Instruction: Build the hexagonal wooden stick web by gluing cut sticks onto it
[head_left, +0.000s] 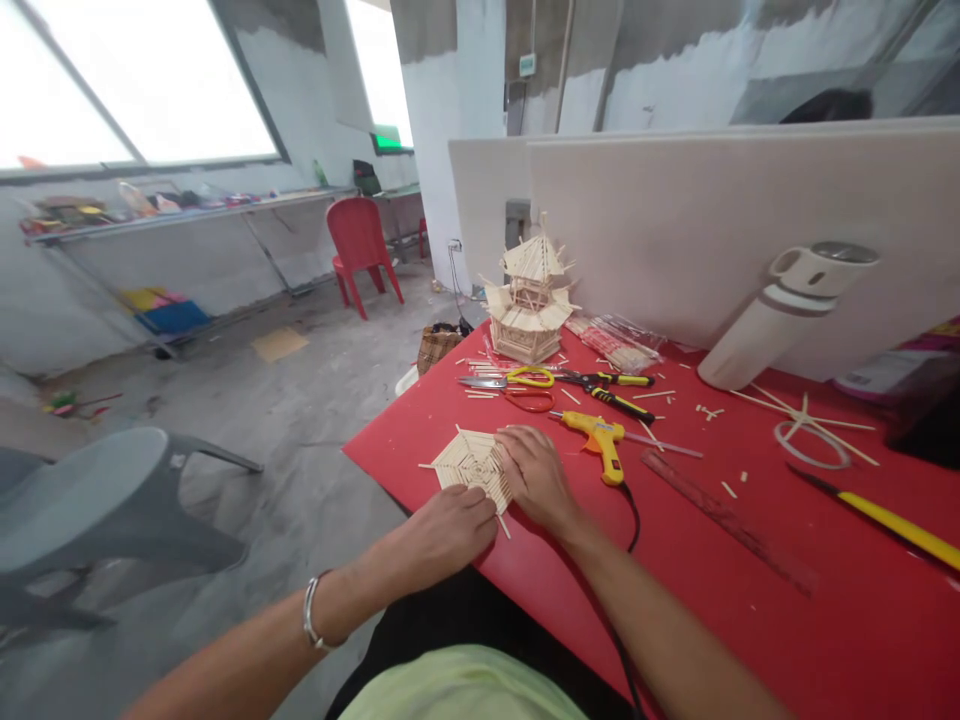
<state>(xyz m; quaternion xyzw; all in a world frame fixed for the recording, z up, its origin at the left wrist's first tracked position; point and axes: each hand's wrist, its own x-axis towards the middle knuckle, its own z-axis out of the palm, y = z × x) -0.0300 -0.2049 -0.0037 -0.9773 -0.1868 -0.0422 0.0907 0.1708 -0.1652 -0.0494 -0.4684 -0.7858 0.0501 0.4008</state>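
Note:
A web-shaped panel of pale wooden sticks (459, 462) lies at the near left edge of the red table, with a few stick ends jutting past its outline. Along its near side, the fingers of my left hand (454, 522) are curled closed against the panel. My right hand (541, 478) holds the panel's right side with bent fingers, covering part of it. A yellow glue gun (600, 437) with a clear glue stick lies just beyond my right hand. Scissors (514, 383) with yellow and red handles and black-and-yellow pliers (611, 390) rest farther back.
A stick-built pagoda model (529, 300) stands at the table's back corner beside bagged sticks (619, 342). To the right are a white flask (772, 330), a ruler (720, 515), a clear ring (814, 447) and a yellow-handled tool (892, 520). A grey stool (112, 500) stands left.

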